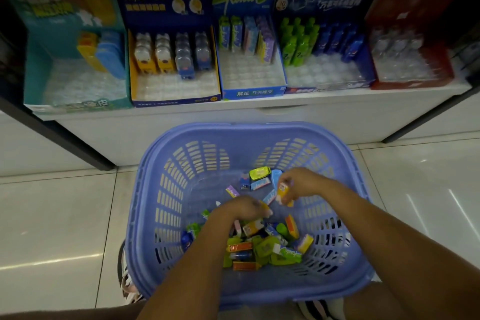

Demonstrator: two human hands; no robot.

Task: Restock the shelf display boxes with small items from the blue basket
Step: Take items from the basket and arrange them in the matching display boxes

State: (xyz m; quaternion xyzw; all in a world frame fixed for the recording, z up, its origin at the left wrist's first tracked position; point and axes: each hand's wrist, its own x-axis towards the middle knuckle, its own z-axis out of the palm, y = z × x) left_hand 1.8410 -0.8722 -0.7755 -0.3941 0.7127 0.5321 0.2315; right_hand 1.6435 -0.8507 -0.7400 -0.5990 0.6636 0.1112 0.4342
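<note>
The blue basket (155, 179) stands on the floor below the shelf, with several small colourful items (262, 244) heaped in its bottom. Both my hands reach down into it. My right hand (298, 184) pinches a small yellow and white item (282, 191) just above the pile. My left hand (246, 209) hovers over the heap with fingers curled round a small yellow item at its fingertips. On the shelf stand the display boxes: a teal one (78, 60), a dark blue and yellow one (174, 60), a green and blue "kada" box (249, 54), a blue one (327, 60) and a red one (410, 54).
The white shelf front (259, 112) is just behind the basket. Dark frame legs (65, 138) slant down on the left and right. Glossy tiled floor (52, 228) surrounds the basket. My striped shoes (319, 309) show under the basket's near edge.
</note>
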